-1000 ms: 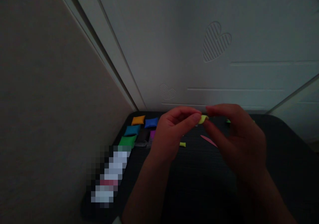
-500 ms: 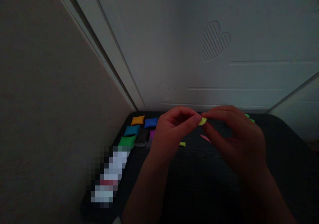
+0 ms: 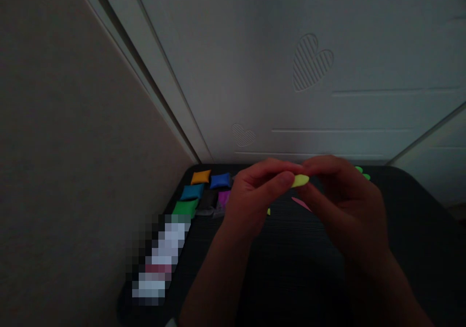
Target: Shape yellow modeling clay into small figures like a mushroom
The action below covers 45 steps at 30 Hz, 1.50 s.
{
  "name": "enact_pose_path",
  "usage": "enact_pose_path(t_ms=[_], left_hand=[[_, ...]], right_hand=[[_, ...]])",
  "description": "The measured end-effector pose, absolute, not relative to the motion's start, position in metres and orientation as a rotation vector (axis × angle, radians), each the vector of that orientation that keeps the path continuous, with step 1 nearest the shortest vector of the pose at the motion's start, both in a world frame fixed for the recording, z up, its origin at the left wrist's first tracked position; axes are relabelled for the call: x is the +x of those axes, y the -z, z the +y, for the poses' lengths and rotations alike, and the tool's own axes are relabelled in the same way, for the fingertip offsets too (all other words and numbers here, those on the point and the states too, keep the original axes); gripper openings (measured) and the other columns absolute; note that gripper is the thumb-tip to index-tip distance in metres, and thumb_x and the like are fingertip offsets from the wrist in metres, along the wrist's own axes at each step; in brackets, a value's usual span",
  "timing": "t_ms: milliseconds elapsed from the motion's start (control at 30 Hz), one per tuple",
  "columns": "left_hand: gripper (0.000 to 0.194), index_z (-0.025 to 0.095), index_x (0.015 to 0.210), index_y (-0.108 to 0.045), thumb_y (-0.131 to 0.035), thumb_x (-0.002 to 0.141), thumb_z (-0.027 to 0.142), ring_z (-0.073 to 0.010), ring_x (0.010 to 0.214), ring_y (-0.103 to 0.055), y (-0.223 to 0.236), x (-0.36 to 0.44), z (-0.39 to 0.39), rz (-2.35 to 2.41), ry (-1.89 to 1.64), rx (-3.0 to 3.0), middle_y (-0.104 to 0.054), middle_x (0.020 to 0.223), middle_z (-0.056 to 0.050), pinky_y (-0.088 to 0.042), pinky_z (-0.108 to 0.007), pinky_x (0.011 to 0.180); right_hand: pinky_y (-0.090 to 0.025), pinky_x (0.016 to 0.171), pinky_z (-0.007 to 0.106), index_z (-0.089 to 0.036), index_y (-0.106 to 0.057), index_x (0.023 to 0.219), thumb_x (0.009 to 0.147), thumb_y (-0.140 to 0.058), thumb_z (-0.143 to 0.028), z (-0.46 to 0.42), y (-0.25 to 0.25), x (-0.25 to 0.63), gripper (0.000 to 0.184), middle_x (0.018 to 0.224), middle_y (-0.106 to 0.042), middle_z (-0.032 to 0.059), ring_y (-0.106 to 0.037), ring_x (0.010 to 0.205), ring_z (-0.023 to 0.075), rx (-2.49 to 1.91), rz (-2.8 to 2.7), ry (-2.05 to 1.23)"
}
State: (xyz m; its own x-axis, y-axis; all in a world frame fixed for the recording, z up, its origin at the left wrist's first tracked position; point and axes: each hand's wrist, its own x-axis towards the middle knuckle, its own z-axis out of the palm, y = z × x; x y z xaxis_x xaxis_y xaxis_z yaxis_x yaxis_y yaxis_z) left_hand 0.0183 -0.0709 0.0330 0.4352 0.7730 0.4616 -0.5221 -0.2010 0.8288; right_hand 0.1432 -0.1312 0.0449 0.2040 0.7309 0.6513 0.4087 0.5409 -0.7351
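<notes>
A small flattened piece of yellow modelling clay (image 3: 300, 180) is pinched between both hands above the dark table. My left hand (image 3: 257, 196) is closed, its thumb on the near side of the clay's left end. My right hand (image 3: 347, 203) is closed too, with thumb and fingertips at the clay's right end. The fingertips of both hands nearly meet above the piece. Behind my left wrist, a bit of another yellow piece (image 3: 268, 211) shows on the table. A pink pointed tool (image 3: 301, 204) lies beyond my right thumb, partly covered by it.
Clay packets lie at the back left: orange (image 3: 201, 177), blue (image 3: 220, 180), teal (image 3: 192, 191), black (image 3: 208, 201), purple (image 3: 224, 199) and green (image 3: 185, 208). A blurred-out flat object (image 3: 160, 259) rests along the left edge. Bright green pieces (image 3: 363, 173) sit behind my right hand. A white panel (image 3: 255, 74) rises behind the table (image 3: 291, 259).
My hands have drawn closer together around the yellow clay, and more of its flat side shows. My left hand has shifted slightly right, covering more of the yellow piece on the table.
</notes>
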Motion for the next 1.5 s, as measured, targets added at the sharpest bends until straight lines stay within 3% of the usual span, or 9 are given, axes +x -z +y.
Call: enact_pose_path(t_ms=[267, 533, 767, 1100, 1500], left_hand=[[0.007, 0.029, 0.079, -0.07, -0.068, 0.075, 0.033, -0.0137, 0.082, -0.061, -0.035, 0.022, -0.071, 0.28, -1.232, 1.323, -0.064, 0.083, 0.0, -0.053, -0.029, 0.074], [0.009, 0.025, 0.082, -0.072, -0.07, 0.074, 0.025, -0.0061, 0.08, -0.063, -0.037, 0.026, -0.075, 0.188, -1.126, 1.057, -0.071, 0.083, 0.005, -0.05, -0.016, 0.077], [0.01, 0.026, 0.084, -0.073, -0.067, 0.076, 0.023, -0.0046, 0.084, -0.064, -0.036, 0.028, -0.075, 0.152, -1.128, 1.057, -0.072, 0.085, 0.007, -0.049, -0.014, 0.08], [0.007, 0.027, 0.078, -0.074, -0.068, 0.075, 0.031, -0.011, 0.082, -0.065, -0.035, 0.029, -0.076, 0.286, -1.187, 1.082, -0.072, 0.083, 0.002, -0.052, -0.024, 0.08], [0.006, 0.022, 0.073, -0.073, -0.072, 0.07, 0.028, -0.0076, 0.075, -0.062, -0.038, 0.035, -0.082, 0.317, -1.162, 0.897, -0.07, 0.076, 0.003, -0.048, -0.019, 0.075]], right_hand=[[-0.048, 0.072, 0.03, -0.024, -0.062, 0.088, 0.074, -0.067, -0.012, -0.13, -0.044, 0.141, 0.019, 0.086, -0.063, -0.0014, -0.06, 0.083, 0.0146, -1.061, -1.389, -0.23], [-0.045, 0.075, 0.027, -0.024, -0.062, 0.092, 0.073, -0.067, -0.009, -0.13, -0.043, 0.141, 0.025, 0.088, -0.061, -0.0033, -0.058, 0.085, 0.0119, -1.065, -1.368, -0.193], [-0.045, 0.076, 0.027, -0.024, -0.062, 0.092, 0.074, -0.068, -0.011, -0.129, -0.043, 0.142, 0.023, 0.088, -0.062, -0.0036, -0.058, 0.085, 0.0115, -1.07, -1.391, -0.165], [-0.047, 0.074, 0.029, -0.024, -0.062, 0.092, 0.074, -0.068, -0.014, -0.129, -0.043, 0.143, 0.021, 0.086, -0.063, -0.0022, -0.059, 0.083, 0.0135, -1.089, -1.409, -0.116], [-0.046, 0.073, 0.028, -0.023, -0.061, 0.091, 0.076, -0.065, -0.012, -0.13, -0.044, 0.141, 0.019, 0.086, -0.062, -0.0031, -0.058, 0.082, 0.0117, -1.149, -1.41, -0.096]])
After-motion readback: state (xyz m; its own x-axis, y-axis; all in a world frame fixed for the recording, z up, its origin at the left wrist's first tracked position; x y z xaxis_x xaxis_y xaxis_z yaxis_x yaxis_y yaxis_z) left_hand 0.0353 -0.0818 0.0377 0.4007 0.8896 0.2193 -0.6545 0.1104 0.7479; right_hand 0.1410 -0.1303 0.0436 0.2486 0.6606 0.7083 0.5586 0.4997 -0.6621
